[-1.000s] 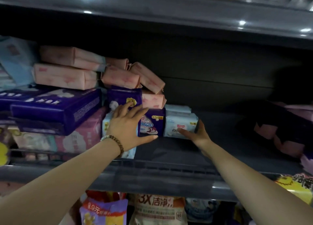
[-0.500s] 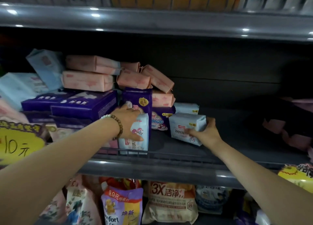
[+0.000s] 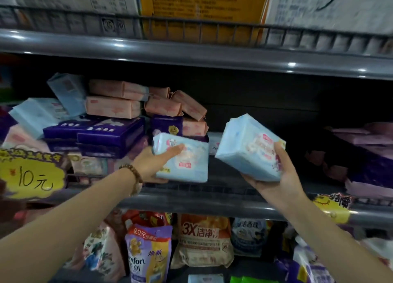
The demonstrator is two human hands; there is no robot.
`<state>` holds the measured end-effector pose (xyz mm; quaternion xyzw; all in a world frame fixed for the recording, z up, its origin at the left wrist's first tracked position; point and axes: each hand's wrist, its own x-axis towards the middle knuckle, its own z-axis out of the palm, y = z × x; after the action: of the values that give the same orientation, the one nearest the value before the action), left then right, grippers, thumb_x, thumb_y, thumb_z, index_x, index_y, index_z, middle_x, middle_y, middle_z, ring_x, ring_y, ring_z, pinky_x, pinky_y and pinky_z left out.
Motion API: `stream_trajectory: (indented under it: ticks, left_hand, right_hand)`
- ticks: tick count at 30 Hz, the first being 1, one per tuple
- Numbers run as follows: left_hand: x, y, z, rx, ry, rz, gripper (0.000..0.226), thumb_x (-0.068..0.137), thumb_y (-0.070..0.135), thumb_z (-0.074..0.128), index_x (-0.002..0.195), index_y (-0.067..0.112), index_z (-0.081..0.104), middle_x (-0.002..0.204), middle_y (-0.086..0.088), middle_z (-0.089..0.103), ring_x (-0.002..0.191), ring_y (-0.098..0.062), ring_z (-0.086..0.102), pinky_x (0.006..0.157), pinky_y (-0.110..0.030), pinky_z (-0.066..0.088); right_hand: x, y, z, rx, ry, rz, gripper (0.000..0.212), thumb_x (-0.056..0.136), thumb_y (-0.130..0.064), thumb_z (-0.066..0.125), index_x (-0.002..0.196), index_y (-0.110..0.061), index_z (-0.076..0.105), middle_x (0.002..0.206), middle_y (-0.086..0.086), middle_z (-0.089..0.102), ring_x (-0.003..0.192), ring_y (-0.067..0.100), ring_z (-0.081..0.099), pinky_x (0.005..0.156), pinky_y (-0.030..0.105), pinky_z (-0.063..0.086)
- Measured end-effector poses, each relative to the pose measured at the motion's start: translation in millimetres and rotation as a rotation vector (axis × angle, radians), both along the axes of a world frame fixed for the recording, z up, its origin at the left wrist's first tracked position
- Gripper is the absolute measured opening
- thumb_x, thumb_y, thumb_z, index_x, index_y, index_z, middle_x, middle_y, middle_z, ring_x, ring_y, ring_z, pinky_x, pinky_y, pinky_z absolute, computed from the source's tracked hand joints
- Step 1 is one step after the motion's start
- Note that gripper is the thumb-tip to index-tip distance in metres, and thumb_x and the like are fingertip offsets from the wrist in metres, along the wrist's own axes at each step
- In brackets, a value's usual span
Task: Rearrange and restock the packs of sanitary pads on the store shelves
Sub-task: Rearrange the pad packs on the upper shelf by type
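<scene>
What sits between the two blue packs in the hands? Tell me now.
In the head view, the left blue pack and right blue pack are held apart; in the gap show a white pack further back and dark shelf.

The left hand (image 3: 152,165) grips a blue pack (image 3: 188,165), thumb across its front. The right hand (image 3: 286,176) cups a second pack (image 3: 244,148) above its fingers, apparently tilted.

yellow tag (image 3: 32,176) reads 10元 — purple bag (image 3: 148,255) 9.9元, orange bag (image 3: 202,242) 3x洁净.

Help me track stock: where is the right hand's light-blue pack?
Head view, right of centre: the light-blue pack is tilted in the right hand, in front of the middle shelf, right of the left hand.
</scene>
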<state>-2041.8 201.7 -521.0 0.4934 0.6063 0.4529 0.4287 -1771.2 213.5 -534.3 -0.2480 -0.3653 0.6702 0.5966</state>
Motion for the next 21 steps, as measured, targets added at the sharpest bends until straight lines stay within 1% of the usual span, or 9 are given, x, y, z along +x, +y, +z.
stream_trajectory:
  ticks: [2,3,7,9,11,13,15,17,21]
  left_hand:
    - [11.0,-15.2,-20.7,-0.141,-0.102,-0.017,0.049,0.076,0.054,0.065,0.103,0.014,0.067,0.090,-0.007,0.074,0.082,-0.022,0.070,0.068,-0.035,0.058]
    - [17.5,-22.8,-30.9,-0.187,-0.119,-0.022,0.056,0.074,0.059,0.063,0.104,0.011,0.068,0.090,-0.008,0.074,0.080,-0.022,0.069,0.066,-0.034,0.057]
    - [33.2,-45.9,-78.3,-0.287,-0.040,-0.040,0.089,0.066,0.082,0.046,0.115,0.010,0.063,0.093,-0.012,0.071,0.070,-0.020,0.068,0.055,-0.030,0.056]
    - [35.5,-60.9,-95.0,-0.359,-0.178,-0.051,0.087,0.070,0.085,0.031,0.107,0.014,0.065,0.095,-0.012,0.072,0.076,-0.023,0.068,0.068,-0.039,0.058]
    - [36.1,-76.7,-107.1,-0.370,-0.318,-0.095,0.073,0.078,0.078,0.025,0.094,0.021,0.068,0.085,-0.006,0.075,0.074,-0.023,0.070,0.067,-0.036,0.057]
    - [35.0,-89.8,-120.0,-0.366,-0.299,-0.222,0.066,0.076,0.078,0.032,0.099,0.026,0.067,0.087,0.000,0.075,0.075,-0.019,0.070,0.065,-0.028,0.056]
    - [29.2,-98.7,-135.0,-0.396,-0.252,-0.322,0.082,0.051,0.089,0.056,0.108,0.031,0.068,0.100,0.001,0.072,0.090,-0.022,0.063,0.086,-0.033,0.048]
    - [20.2,-102.8,-152.2,-0.473,-0.211,-0.381,0.096,0.031,0.090,0.065,0.113,0.040,0.064,0.116,0.007,0.068,0.113,-0.020,0.058,0.110,-0.051,0.031]
    - [8.4,-114.0,-183.0,-0.628,-0.227,-0.456,0.097,0.032,0.084,0.071,0.118,0.042,0.058,0.124,0.009,0.064,0.117,-0.020,0.058,0.110,-0.060,0.028]
  right_hand:
    - [-4.6,-17.0,-14.7,-0.037,-0.053,0.116,0.077,0.036,-0.049,0.093,0.103,-0.018,0.072,0.109,0.009,0.072,0.093,0.024,0.072,0.077,0.043,0.059]
    - [-9.1,-25.0,-24.3,-0.088,-0.099,0.159,0.078,0.039,-0.050,0.092,0.106,-0.017,0.071,0.110,0.011,0.072,0.094,0.025,0.071,0.076,0.043,0.059]
    - [-30.0,-55.4,-63.1,-0.274,-0.160,0.216,0.045,0.077,-0.046,0.059,0.110,-0.016,0.067,0.108,0.009,0.073,0.089,0.021,0.072,0.078,0.040,0.054]
    - [-35.4,-67.1,-81.4,-0.320,-0.156,0.211,0.044,0.076,-0.045,0.057,0.107,-0.016,0.069,0.107,0.008,0.073,0.087,0.020,0.072,0.082,0.040,0.050]
    - [-37.5,-76.6,-98.8,-0.360,-0.163,0.221,0.047,0.075,-0.047,0.057,0.108,-0.016,0.068,0.109,0.008,0.073,0.091,0.022,0.070,0.088,0.043,0.049]
    - [-39.5,-85.5,-115.7,-0.389,-0.173,0.235,0.051,0.078,-0.049,0.054,0.115,-0.016,0.066,0.116,0.009,0.070,0.101,0.025,0.067,0.100,0.047,0.045]
    - [-43.9,-94.3,-133.3,-0.406,-0.207,0.260,0.053,0.082,-0.052,0.050,0.120,-0.018,0.064,0.119,0.007,0.069,0.106,0.025,0.066,0.099,0.046,0.046]
    - [-50.2,-102.7,-152.5,-0.441,-0.254,0.285,0.058,0.082,-0.056,0.048,0.125,-0.020,0.062,0.122,0.006,0.067,0.114,0.026,0.062,0.096,0.044,0.047]
    - [-60.6,-119.1,-200.1,-0.560,-0.271,0.259,0.060,0.081,-0.056,0.050,0.127,-0.021,0.061,0.123,0.005,0.067,0.119,0.026,0.059,0.108,0.048,0.040]
